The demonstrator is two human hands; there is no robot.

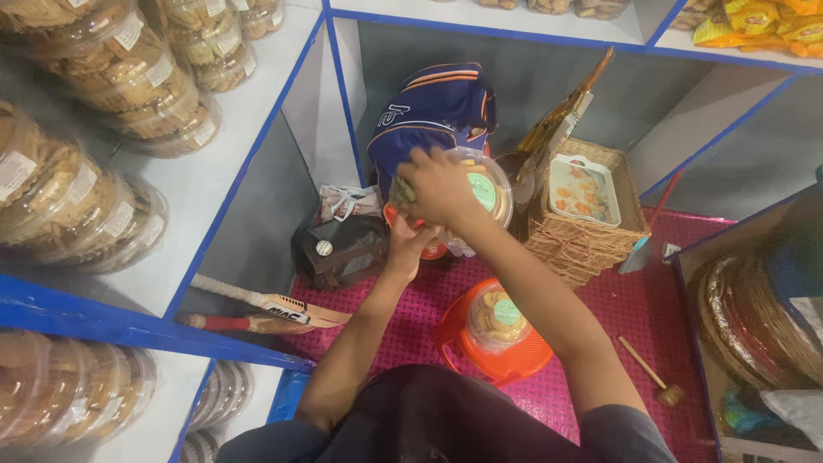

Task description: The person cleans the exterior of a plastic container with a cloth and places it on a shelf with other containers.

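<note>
My right hand (440, 186) grips the top of a round clear plastic container of cookies (485, 190) with a green label on its lid. My left hand (408, 243) reaches up from below and touches the bottom of the container stack, near an orange lid (431, 251). Whether the left hand's fingers close around anything is hard to see. A second clear cookie container (496, 317) stands on an orange plastic basket (489, 360) on the pink mat (617, 309) below my arms.
A dark blue bag (437, 107) sits behind the container. A wicker basket holding a tray (585, 206) is on the right, a black bag (339, 244) and a cricket bat (266, 310) on the left. White shelves (214, 171) hold several cookie tubs (129, 77). A small wooden mallet (651, 374) lies at right.
</note>
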